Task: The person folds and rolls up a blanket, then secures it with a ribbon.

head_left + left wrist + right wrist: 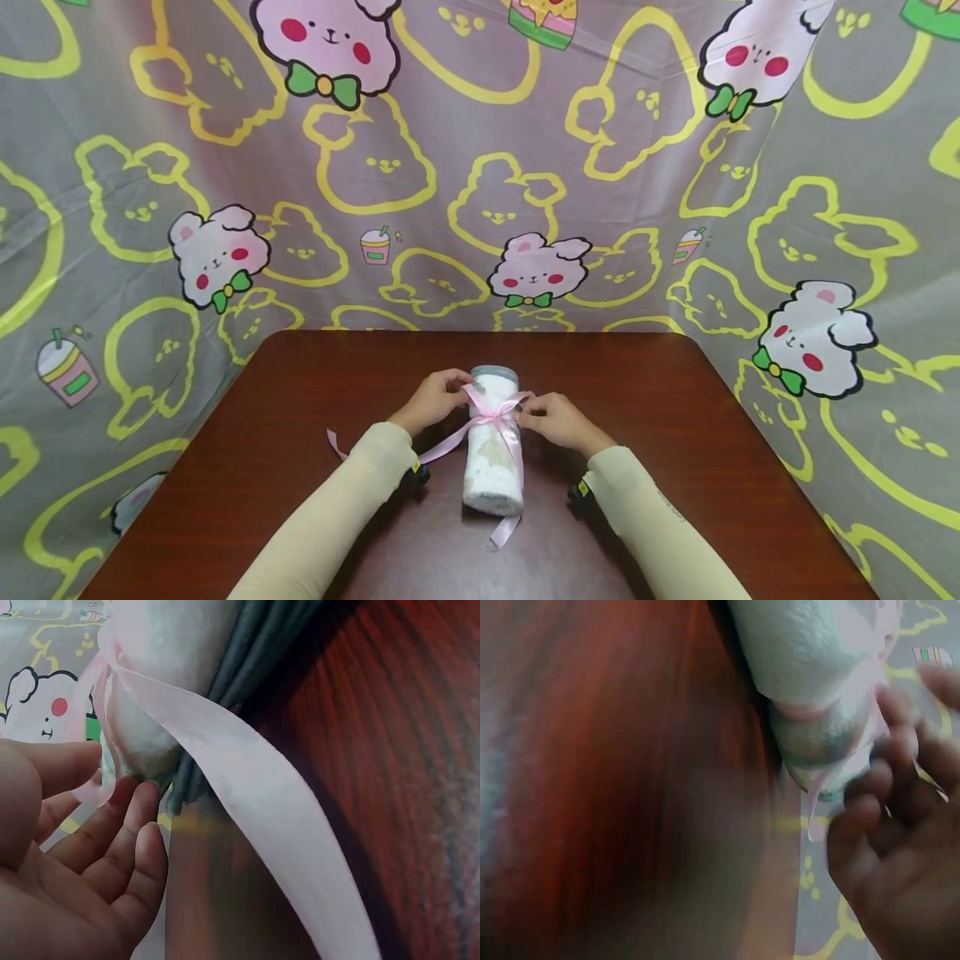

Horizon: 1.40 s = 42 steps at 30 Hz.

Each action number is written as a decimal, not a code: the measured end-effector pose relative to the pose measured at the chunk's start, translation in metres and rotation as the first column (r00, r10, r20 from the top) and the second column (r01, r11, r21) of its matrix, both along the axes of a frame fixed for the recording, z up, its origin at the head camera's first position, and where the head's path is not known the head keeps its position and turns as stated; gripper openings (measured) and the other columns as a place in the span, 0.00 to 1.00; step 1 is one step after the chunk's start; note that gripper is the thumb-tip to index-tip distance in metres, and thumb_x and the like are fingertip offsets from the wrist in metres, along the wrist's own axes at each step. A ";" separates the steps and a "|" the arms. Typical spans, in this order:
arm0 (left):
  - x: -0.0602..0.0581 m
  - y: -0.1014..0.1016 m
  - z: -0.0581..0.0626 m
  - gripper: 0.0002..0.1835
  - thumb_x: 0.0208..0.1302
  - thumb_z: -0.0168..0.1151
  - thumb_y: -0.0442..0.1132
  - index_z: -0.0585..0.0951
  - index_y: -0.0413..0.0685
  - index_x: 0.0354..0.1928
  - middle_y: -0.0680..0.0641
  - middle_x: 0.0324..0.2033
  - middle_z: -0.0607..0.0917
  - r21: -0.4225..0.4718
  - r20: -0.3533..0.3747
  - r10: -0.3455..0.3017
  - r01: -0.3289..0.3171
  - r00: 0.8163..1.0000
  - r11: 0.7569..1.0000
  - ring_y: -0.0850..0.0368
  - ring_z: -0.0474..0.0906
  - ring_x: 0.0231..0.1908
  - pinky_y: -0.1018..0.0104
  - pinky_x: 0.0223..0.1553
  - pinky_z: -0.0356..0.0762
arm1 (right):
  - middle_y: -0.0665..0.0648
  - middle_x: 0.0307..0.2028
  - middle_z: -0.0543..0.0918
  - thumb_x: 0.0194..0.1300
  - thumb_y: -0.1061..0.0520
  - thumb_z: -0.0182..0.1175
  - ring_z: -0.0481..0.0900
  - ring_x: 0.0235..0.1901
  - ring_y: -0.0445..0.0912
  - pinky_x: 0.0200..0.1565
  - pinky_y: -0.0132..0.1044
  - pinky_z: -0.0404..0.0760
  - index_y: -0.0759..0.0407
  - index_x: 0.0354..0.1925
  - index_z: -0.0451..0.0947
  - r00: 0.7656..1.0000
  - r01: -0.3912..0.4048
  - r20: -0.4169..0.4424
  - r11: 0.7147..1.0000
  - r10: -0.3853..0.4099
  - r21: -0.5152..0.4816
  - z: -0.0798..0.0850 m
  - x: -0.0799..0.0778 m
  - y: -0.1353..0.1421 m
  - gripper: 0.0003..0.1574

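Note:
A rolled-up fluffy cloth (489, 467), white with grey-green patches, lies lengthwise on the table. Around its middle runs a pink satin ribbon (492, 414), tied in a bow on top. My left hand (435, 400) is at the bow's left loop, pinching the ribbon between thumb and fingers. On the other side, my right hand (558, 419) holds the right loop with curled fingers; the right wrist view is blurred there. One long ribbon tail (262, 795) trails left under the left forearm. Another tail end (505, 531) shows at the roll's near end. Dark grey folded layers (244, 656) edge the roll.
The brown wooden table (622, 375) has rounded far corners. Behind and beside it hangs a grey curtain (450, 125) printed with yellow outlines and cartoon rabbits. A small black device (580, 493) sits under the right wrist, and a similar one (417, 477) under the left.

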<state>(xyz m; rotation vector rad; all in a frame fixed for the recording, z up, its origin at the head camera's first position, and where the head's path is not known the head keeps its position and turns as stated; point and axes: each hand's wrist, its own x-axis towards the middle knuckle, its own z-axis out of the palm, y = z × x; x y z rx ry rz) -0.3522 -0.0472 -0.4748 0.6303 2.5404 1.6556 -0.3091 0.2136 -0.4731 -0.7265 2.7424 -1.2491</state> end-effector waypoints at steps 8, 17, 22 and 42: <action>-0.003 0.003 0.001 0.16 0.53 0.66 0.26 0.84 0.44 0.45 0.48 0.38 0.84 -0.107 -0.046 0.029 -0.033 0.999 0.994 0.55 0.78 0.37 0.63 0.38 0.76 | 0.42 0.18 0.70 0.59 0.53 0.70 0.67 0.23 0.36 0.26 0.30 0.66 0.55 0.23 0.78 0.949 -0.293 0.122 0.956 0.291 -0.001 -0.002 0.007 -0.003 0.13; -0.004 0.005 -0.002 0.19 0.49 0.66 0.23 0.84 0.43 0.45 0.48 0.38 0.84 -0.115 -0.068 0.016 -0.024 0.998 0.993 0.55 0.77 0.38 0.63 0.38 0.75 | 0.43 0.17 0.70 0.55 0.58 0.71 0.66 0.22 0.37 0.25 0.31 0.66 0.55 0.22 0.79 0.905 -0.347 0.250 0.937 0.344 -0.031 0.006 0.015 0.006 0.10; -0.004 0.004 -0.001 0.19 0.49 0.66 0.23 0.84 0.44 0.45 0.48 0.39 0.84 -0.137 -0.065 0.022 -0.031 0.998 0.990 0.55 0.76 0.38 0.64 0.38 0.75 | 0.43 0.15 0.69 0.52 0.62 0.69 0.64 0.20 0.36 0.23 0.31 0.65 0.57 0.20 0.79 0.878 -0.389 0.309 0.921 0.367 0.011 0.011 0.019 0.012 0.09; 0.035 -0.033 -0.002 0.23 0.62 0.60 0.27 0.65 0.30 0.57 0.41 0.40 0.84 -0.062 0.305 -0.236 0.266 0.923 0.962 0.52 0.80 0.40 0.59 0.42 0.77 | 0.56 0.24 0.82 0.55 0.61 0.69 0.79 0.22 0.46 0.24 0.40 0.80 0.66 0.44 0.78 0.786 -0.302 0.545 0.951 0.290 -0.071 0.011 0.028 0.055 0.18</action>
